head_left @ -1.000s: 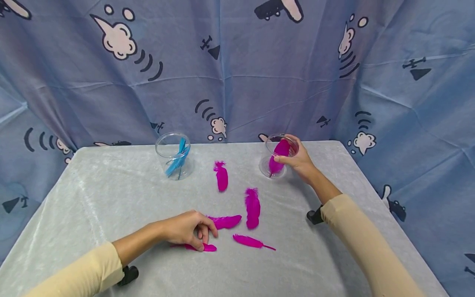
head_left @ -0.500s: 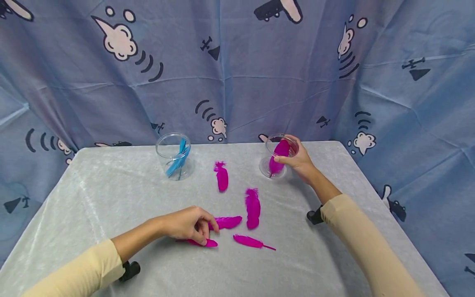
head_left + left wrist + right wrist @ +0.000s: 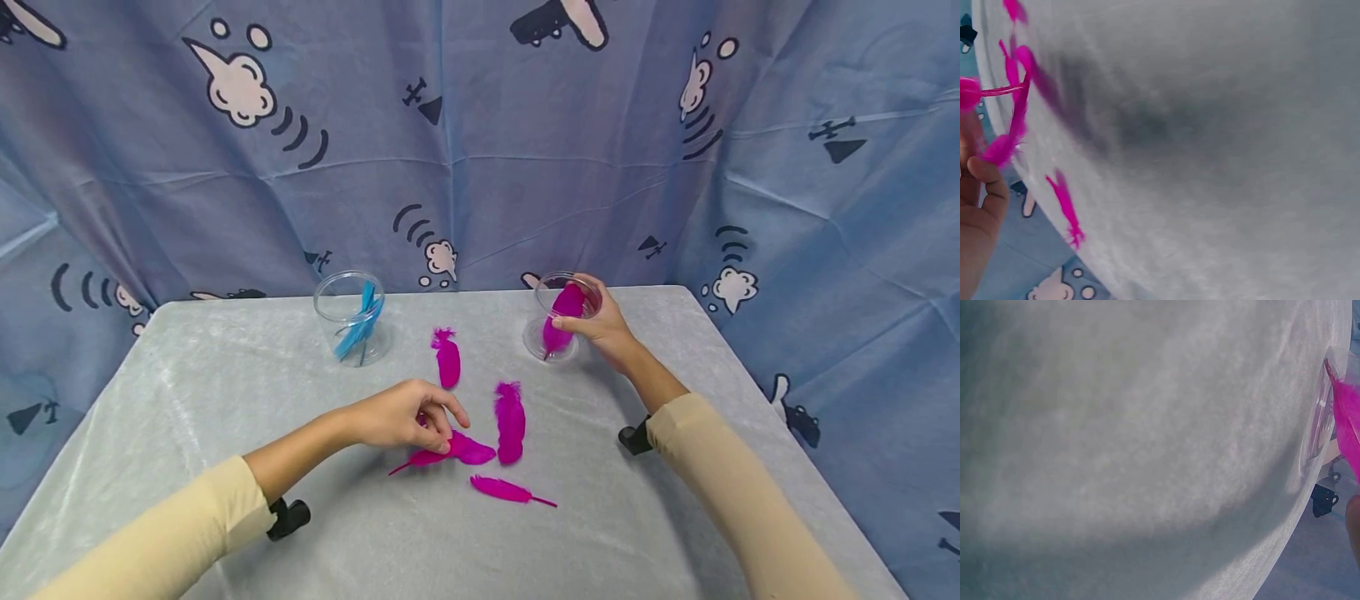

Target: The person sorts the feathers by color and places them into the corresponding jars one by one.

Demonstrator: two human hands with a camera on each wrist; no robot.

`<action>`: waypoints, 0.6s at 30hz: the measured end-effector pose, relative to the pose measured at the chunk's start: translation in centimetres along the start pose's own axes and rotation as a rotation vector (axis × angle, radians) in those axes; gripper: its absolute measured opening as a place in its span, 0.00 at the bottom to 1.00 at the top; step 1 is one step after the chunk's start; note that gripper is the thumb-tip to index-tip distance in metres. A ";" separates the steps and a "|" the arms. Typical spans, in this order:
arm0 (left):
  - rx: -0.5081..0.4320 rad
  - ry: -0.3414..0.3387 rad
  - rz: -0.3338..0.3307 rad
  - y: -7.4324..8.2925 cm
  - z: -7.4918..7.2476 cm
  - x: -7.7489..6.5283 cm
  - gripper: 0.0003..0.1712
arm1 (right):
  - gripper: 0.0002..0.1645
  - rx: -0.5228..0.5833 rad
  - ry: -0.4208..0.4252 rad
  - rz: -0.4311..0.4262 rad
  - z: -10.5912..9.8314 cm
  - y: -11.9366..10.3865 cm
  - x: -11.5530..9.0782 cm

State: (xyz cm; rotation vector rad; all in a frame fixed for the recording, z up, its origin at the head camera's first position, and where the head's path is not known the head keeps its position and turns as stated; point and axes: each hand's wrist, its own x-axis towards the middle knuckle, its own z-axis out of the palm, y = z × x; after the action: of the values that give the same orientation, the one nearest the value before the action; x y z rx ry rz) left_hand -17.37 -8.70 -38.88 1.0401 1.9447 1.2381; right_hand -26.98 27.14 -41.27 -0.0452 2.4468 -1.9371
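My left hand (image 3: 408, 415) pinches a magenta feather (image 3: 426, 457) between thumb and fingers, its thin quill pointing left. A second magenta feather (image 3: 474, 451) overlaps it right at the fingertips in the head view. In the left wrist view, a curved magenta feather (image 3: 1019, 119) runs up from the left fingertips, and a quill crosses it. My right hand (image 3: 606, 330) grips the rim and side of a clear plastic cup (image 3: 537, 337) at the back right. Inside that cup stands a magenta feather (image 3: 562, 315), whose tip shows in the right wrist view.
More magenta feathers lie on the cloth: one upright in the middle (image 3: 511, 425), one farther back (image 3: 448, 362), one near the front (image 3: 501, 489). Another clear plastic cup (image 3: 327, 329), with blue feathers (image 3: 360, 325), stands at the back left. A patterned blue curtain (image 3: 480, 200) hangs behind the table.
My left hand has risen and moved right and away from me, carrying the feather from the front towards the middle. The feather beside it has shifted slightly right. The right hand stays on its cup.
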 end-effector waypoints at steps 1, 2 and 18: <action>0.004 -0.003 0.001 0.2 -0.1 0.2 0.16 | 0.54 -0.001 0.000 0.000 0.0 0.0 0.0; 0.010 -0.005 0.004 0.4 -0.1 0.3 0.16 | 0.54 -0.003 0.003 0.001 0.0 0.0 0.0; 0.081 0.131 0.063 3.5 -2.4 2.0 0.16 | 0.53 -0.047 0.009 0.007 -0.1 0.2 -0.1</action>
State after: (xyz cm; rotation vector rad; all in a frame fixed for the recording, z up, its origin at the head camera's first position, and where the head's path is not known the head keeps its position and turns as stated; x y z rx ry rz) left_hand -19.32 -7.17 -34.88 1.0925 2.0914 1.2996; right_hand -26.91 27.30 -41.44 -0.0278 2.4949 -1.8809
